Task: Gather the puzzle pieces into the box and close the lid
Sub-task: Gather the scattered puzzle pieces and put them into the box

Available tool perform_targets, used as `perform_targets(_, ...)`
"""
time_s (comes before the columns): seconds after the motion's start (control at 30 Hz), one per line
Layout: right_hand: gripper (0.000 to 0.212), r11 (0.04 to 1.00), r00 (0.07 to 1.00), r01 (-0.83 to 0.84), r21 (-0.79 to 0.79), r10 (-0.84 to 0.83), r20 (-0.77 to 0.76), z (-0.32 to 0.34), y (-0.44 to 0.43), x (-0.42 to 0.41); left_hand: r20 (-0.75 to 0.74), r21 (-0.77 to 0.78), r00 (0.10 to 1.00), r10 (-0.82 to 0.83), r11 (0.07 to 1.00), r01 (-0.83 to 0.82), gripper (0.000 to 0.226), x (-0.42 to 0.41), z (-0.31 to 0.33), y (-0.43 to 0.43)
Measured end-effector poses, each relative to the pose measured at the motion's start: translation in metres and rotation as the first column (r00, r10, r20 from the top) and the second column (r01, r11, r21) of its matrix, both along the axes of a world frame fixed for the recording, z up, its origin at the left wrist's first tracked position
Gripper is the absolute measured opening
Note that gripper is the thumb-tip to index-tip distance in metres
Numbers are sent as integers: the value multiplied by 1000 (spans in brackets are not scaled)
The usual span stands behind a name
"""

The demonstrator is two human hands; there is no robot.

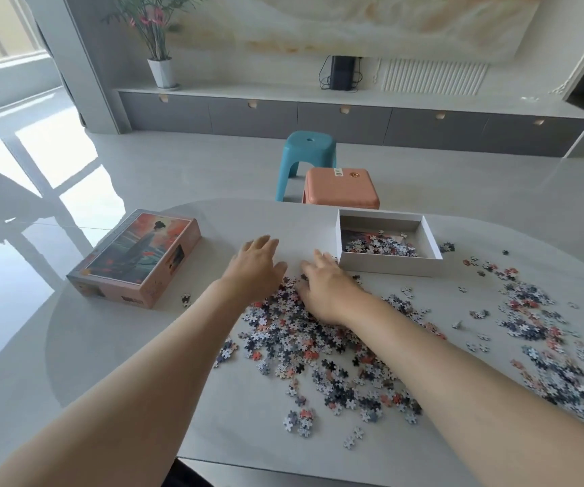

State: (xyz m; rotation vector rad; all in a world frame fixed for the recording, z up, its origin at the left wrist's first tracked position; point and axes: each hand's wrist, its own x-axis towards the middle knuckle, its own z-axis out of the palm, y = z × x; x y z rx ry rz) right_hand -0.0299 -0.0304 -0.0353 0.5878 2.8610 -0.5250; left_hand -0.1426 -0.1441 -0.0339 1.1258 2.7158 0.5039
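Both hands reach over the tabletop (108, 346). The left hand (253, 267) hovers with fingers spread, its grip released, at the 10 o'clock edge of the main heap of puzzle pieces (318, 346). The right hand (325, 288) lies palm-down on that heap; its grip is loose, and I cannot tell whether pieces sit under it. The open box (389, 267), holding some pieces, sits at 2 o'clock just beside the right hand. The lid (136, 258) rests at 9 o'clock, well apart. More pieces scatter toward 3 o'clock.
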Motion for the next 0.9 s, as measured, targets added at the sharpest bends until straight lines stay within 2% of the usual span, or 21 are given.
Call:
perform_targets(0.1, 48, 999, 999, 22, 37, -23, 26, -2, -5, -6, 107, -53, 993, -49, 997, 55, 52, -1, -4, 14)
perform_targets(0.23, 20, 996, 982, 86, 31, -80, -170, 4, 0, 6, 73, 42, 980, -183, 983, 180, 44, 15, -20, 18)
perform_targets(0.27, 21, 994, 971, 101, 36, -90, -219, 5, 2, 10, 65, 61, 978, -198, 979, 195, 43, 18, -24, 19)
perform_targets(0.33, 25, 993, 970, 111, 33, -100, -223, 6, 6, 15, 57, 83, 976, -208, 976, 203, 41, 22, -28, 19)
perform_targets(0.47, 42, 988, 995, 92, 126, -88, -35, 7, 1, 13, 73, 89, 972, -222, 973, 215, 43, 38, -24, 18)
perform_targets(0.63, 33, 987, 992, 48, 155, -28, -123, 14, 7, 33, 104, 45, 963, -248, 968, 245, 50, 59, -13, 13)
perform_targets(0.77, 40, 999, 988, 31, -9, -32, -149, 15, 32, 61, 91, 20, 959, -268, 963, 268, 57, 76, -6, 15)
perform_targets(0.9, 33, 1000, 966, -15, -17, 10, -259, 16, 55, 87, 63, 140, 961, -271, 955, 261, 44, 87, 2, 18)
